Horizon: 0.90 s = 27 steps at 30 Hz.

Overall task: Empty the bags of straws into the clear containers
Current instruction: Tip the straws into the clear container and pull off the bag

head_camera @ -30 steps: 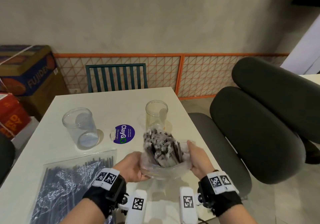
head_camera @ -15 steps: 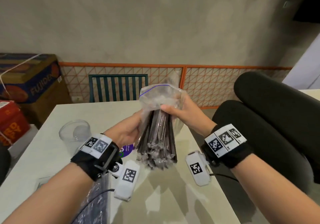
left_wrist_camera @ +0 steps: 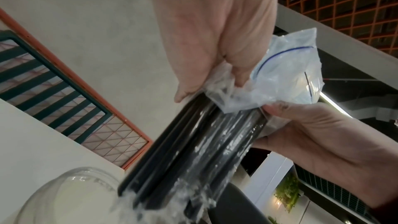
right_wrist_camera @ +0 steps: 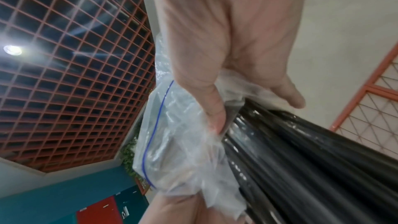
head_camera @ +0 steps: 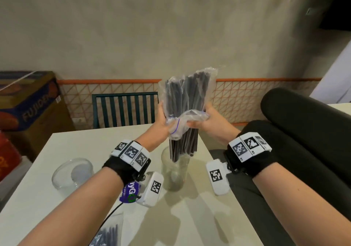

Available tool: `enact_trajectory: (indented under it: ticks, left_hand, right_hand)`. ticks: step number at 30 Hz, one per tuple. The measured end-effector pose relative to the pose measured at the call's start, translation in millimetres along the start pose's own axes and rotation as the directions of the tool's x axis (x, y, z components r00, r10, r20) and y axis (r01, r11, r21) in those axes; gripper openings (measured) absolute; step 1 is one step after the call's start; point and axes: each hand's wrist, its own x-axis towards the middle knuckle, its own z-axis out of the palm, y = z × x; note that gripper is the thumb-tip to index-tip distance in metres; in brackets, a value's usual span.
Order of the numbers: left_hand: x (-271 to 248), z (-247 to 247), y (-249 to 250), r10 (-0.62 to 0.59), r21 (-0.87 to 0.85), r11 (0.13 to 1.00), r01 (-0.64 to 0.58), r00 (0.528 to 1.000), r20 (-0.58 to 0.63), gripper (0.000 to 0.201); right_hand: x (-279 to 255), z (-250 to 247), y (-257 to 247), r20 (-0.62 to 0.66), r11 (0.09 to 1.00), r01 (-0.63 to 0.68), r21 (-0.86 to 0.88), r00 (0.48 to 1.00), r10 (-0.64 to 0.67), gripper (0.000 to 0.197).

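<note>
A clear zip bag point(head_camera: 187, 97) full of black straws point(head_camera: 183, 145) is held upside down, closed end up and mouth down. My left hand point(head_camera: 162, 118) grips its left side and my right hand point(head_camera: 201, 121) grips the bunched mouth on the right. The straws' lower ends stick out of the bag into the mouth of a tall clear container point(head_camera: 175, 173) on the table. In the left wrist view the bag point(left_wrist_camera: 286, 77), straws point(left_wrist_camera: 193, 151) and container rim point(left_wrist_camera: 71, 193) show. The right wrist view shows my right hand point(right_wrist_camera: 226, 48) curled round the bag point(right_wrist_camera: 172, 142).
A wider clear container point(head_camera: 73, 172) stands empty at the left on the white table point(head_camera: 190, 217). A second bag of straws point(head_camera: 108, 234) lies at the near edge beside a purple sticker point(head_camera: 130, 192). Black chairs point(head_camera: 303, 131) stand right, a green chair point(head_camera: 123, 109) behind.
Both hands have lifted the bag from low over the table and turned it mouth down. The straws now hang out of it into the tall container.
</note>
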Motion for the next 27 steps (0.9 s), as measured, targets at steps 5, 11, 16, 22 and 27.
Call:
enact_trajectory:
  ticks: [5, 11, 16, 22, 27]
  left_hand:
    - [-14.4, 8.4, -16.2, -0.014, -0.117, 0.993, 0.001, 0.993, -0.116, 0.089]
    - [-14.5, 9.0, -53.7, 0.006, -0.099, 0.995, -0.021, 0.99, -0.141, 0.068]
    - [-9.3, 7.1, -67.3, -0.034, -0.13, 0.991, 0.016, 0.99, -0.137, 0.068]
    - [12.3, 8.7, -69.8, 0.012, -0.243, 0.969, -0.051, 0.987, -0.158, 0.081]
    - [12.6, 23.5, -81.6, 0.043, -0.317, 0.942, -0.109, 0.977, -0.208, 0.064]
  right_hand:
    - [-9.0, 21.8, 17.6, -0.037, 0.992, -0.012, 0.127, 0.999, 0.017, 0.077]
    - [-4.5, 34.4, 41.9, -0.022, 0.971, -0.023, 0.238, 0.999, 0.029, 0.092]
    - [2.8, 41.3, 55.4, -0.015, 0.965, -0.051, 0.255, 0.998, 0.057, 0.078]
    - [12.3, 34.5, 58.5, -0.043, 0.96, -0.079, 0.269, 0.995, 0.093, 0.088]
    - [12.8, 33.6, 71.6, -0.056, 0.954, -0.087, 0.287, 0.993, 0.107, 0.082]
